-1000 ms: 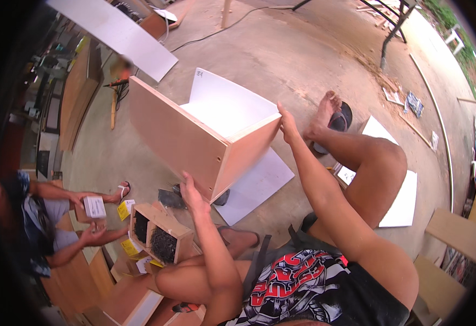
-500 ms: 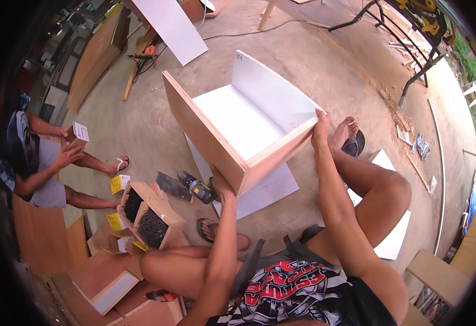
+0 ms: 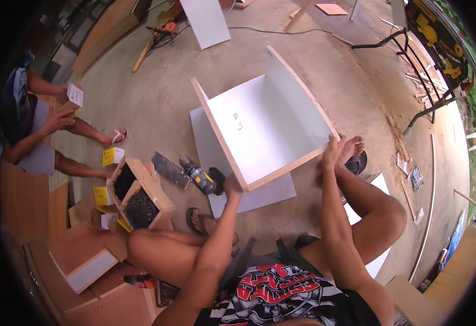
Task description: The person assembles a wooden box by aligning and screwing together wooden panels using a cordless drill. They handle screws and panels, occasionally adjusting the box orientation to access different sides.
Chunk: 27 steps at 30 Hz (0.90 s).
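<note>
A partly built wooden box, white inside with bare plywood edges, is tilted in front of me; its far side is open. My left hand grips its near left corner, the fingertips hidden behind the wood. At the near right corner, my right hand is closed round the edge. Under the box lies a white board on the floor. A cordless drill rests just left of my left hand.
Left of my knee stands a wooden tray of dark screws, with small yellow-and-white boxes beside it. A co-worker at the left holds a small box. A metal-legged stand is at the far right, and a power cord crosses the floor behind.
The box has been turned and lowered toward the floor board, so more of its white inside faces me. Both hands have kept their hold. My view has shifted slightly.
</note>
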Tool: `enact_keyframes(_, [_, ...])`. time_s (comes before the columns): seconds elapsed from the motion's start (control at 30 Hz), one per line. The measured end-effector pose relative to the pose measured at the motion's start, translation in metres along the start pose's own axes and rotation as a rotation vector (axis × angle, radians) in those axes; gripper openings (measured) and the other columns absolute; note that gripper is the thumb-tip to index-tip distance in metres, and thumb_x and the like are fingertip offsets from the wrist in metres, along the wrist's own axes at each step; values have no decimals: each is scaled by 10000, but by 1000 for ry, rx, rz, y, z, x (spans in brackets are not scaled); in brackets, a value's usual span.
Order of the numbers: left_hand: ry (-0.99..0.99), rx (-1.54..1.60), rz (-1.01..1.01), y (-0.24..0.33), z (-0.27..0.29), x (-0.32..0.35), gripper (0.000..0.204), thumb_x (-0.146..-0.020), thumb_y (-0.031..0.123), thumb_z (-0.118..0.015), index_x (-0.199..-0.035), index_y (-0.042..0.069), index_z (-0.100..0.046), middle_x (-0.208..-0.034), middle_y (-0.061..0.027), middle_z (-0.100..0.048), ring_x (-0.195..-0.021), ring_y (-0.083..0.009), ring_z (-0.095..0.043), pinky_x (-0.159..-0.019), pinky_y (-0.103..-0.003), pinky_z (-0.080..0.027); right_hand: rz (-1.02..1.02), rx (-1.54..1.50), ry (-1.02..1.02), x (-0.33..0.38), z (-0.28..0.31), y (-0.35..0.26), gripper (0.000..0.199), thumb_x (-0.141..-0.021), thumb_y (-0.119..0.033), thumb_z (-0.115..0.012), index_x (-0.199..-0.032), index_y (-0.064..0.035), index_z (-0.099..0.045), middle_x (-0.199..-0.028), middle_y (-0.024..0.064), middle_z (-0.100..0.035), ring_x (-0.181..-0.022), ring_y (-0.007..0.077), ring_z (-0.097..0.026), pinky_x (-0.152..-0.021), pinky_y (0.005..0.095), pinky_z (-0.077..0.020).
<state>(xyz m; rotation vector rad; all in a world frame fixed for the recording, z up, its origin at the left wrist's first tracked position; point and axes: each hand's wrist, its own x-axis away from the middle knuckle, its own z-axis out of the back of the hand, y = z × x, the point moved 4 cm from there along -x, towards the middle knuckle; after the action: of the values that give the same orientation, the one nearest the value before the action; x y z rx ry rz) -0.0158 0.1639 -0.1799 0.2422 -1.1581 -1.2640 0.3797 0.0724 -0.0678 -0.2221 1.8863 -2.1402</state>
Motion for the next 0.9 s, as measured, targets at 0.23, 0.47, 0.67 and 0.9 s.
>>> enact_keyframes(0.23, [-32,872,165,63,6,71,747,-989,702,-397,-1416,103,-526,-1355,-91,-592,-1219,-188,-558,-910,-368,-492,64,67,-8,4,-9,-1,445,-912,-225,-545,-1225,88,-494,-1114,258,-606,-1061,366,-575,-973,422,-416])
enact_keyframes(0.47, [71,171,-165,86,16,93,798,-914,706,-556,-1062,-65,-698,-817,-99,-668,-719,-189,-588,-656,-344,-463,-73,137,-29,11,-7,-9,526,-926,-299,-572,-1282,85,-513,-1237,284,-600,-1153,362,-575,-1018,428,-408])
enact_keyframes(0.67, [-132,312,-149,96,25,111,788,-884,632,-650,-1208,-87,-664,-1127,-262,-704,-1105,-347,-662,-975,-402,-469,-106,71,-97,16,-4,-8,664,-1016,-487,-531,-1335,94,-495,-1338,257,-573,-1249,340,-531,-1082,409,-369])
enact_keyframes(0.9, [-314,188,-232,77,34,101,796,-887,545,-716,-1334,-95,-558,-1230,-206,-651,-1144,-246,-586,-1014,-358,-435,-53,-19,12,-9,-1,45,794,-1067,-520,-435,-1604,-15,-140,-1575,183,-302,-1380,252,-349,-1137,319,-300])
